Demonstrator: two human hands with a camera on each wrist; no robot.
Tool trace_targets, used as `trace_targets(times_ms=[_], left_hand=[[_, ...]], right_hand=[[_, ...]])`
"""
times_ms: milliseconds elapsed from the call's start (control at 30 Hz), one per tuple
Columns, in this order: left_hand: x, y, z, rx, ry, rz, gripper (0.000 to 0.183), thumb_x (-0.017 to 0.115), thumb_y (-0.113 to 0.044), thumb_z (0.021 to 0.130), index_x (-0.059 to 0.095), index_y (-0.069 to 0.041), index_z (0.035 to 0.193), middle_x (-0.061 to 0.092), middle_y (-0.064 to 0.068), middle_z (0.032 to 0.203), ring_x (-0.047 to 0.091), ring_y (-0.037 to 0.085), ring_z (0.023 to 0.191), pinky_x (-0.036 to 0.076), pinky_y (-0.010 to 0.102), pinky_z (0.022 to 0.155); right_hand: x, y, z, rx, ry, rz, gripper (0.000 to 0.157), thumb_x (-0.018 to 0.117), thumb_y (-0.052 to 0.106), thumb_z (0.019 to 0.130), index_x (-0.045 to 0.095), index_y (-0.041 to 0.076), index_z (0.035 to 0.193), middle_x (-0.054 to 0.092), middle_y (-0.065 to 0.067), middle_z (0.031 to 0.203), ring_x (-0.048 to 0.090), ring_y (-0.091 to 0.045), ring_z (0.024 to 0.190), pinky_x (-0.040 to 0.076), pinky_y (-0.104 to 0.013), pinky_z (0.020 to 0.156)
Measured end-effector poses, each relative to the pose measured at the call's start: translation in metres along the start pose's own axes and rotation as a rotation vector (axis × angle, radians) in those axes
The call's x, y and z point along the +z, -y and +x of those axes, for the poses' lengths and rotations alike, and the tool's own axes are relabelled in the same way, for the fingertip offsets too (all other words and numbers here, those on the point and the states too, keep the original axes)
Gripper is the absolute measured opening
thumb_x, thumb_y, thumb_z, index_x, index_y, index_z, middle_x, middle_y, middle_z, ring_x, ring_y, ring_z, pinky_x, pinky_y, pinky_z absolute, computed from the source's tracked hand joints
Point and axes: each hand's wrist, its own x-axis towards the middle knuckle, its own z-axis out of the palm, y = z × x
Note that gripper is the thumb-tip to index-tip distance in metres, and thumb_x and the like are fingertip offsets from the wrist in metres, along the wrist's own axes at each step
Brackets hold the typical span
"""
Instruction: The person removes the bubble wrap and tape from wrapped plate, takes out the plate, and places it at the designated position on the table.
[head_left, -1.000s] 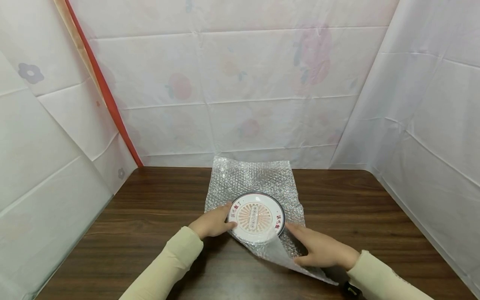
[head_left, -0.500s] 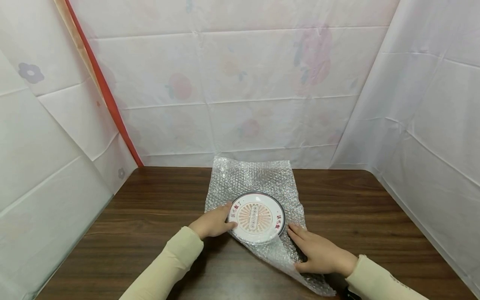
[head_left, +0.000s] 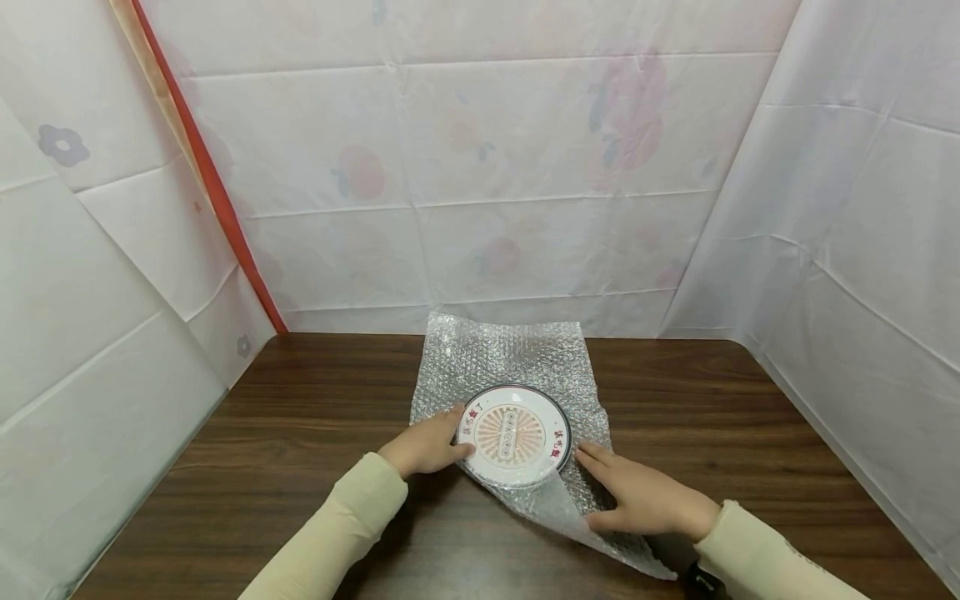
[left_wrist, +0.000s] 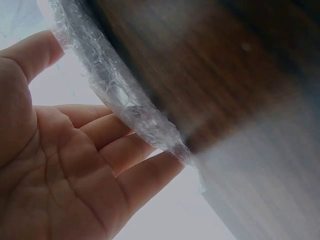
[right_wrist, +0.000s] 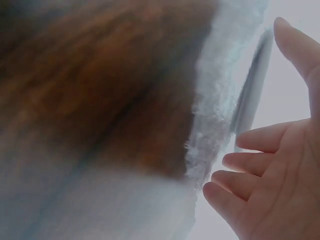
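A round white plate (head_left: 510,433), with red characters and a dark rim, lies face up on a sheet of bubble wrap (head_left: 498,354). The near edge of the wrap comes up over the plate's lower rim. My left hand (head_left: 426,442) rests at the plate's left rim, thumb and fingers reaching over the edge. In the left wrist view its straight fingers touch the wrap's edge, their tips hidden. My right hand (head_left: 637,497) lies beside the plate on the right. Its fingers are straight and spread at the wrap, and the thumb is by the lifted near flap (head_left: 558,504).
The wrap and plate lie on a dark brown wooden table (head_left: 322,383). White curtains (head_left: 480,167) with faint fruit prints hang behind and at both sides. A small black object (head_left: 702,581) shows by the right sleeve.
The right hand lowers with the near-right corner of the wrap at half a second ago, then rises slightly again, and the flap lifts with it. Left hand and plate stay in place.
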Motion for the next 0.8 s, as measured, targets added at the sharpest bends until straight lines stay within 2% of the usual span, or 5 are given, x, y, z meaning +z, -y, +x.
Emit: trace_targets(times_ms=[233,400,667,800], left_hand=[[0.001,0.0,-0.001,-0.009,0.001,-0.004,0.078,0.063,-0.036,0.095,0.029,0.006,0.151,0.034,0.023,0.156,0.035,0.041,0.143,0.031,0.052,0.117],[0.001,0.0,0.0,-0.015,0.005,-0.005,0.078,0.062,-0.037,0.095,0.028,0.005,0.151,0.034,0.022,0.156,0.034,0.042,0.143,0.031,0.052,0.117],[0.0,0.0,0.0,-0.015,0.001,-0.001,0.079,0.062,-0.037,0.095,0.028,0.005,0.151,0.034,0.023,0.156,0.035,0.041,0.143,0.032,0.052,0.116],[0.001,0.0,0.0,-0.013,0.003,-0.005,0.078,0.062,-0.036,0.095,0.028,0.005,0.151,0.033,0.022,0.156,0.035,0.04,0.143,0.031,0.051,0.117]], right_hand=[[-0.012,-0.001,0.005,-0.009,-0.065,0.069,0.093,0.06,0.06,0.089,0.031,-0.002,0.151,0.028,-0.028,0.156,0.034,-0.047,0.141,0.035,-0.061,0.109],[-0.018,-0.007,0.013,0.022,-0.11,0.101,0.092,0.061,0.059,0.089,0.028,0.002,0.153,0.026,-0.026,0.158,0.031,-0.046,0.143,0.033,-0.061,0.111],[-0.022,-0.021,0.035,0.052,-0.183,0.129,0.095,0.061,0.059,0.089,0.02,0.006,0.157,0.02,-0.02,0.162,0.023,-0.041,0.148,0.03,-0.059,0.114],[-0.02,-0.026,0.046,0.067,-0.191,0.13,0.099,0.064,0.06,0.087,0.018,0.006,0.157,0.018,-0.02,0.162,0.021,-0.041,0.148,0.029,-0.06,0.114]])
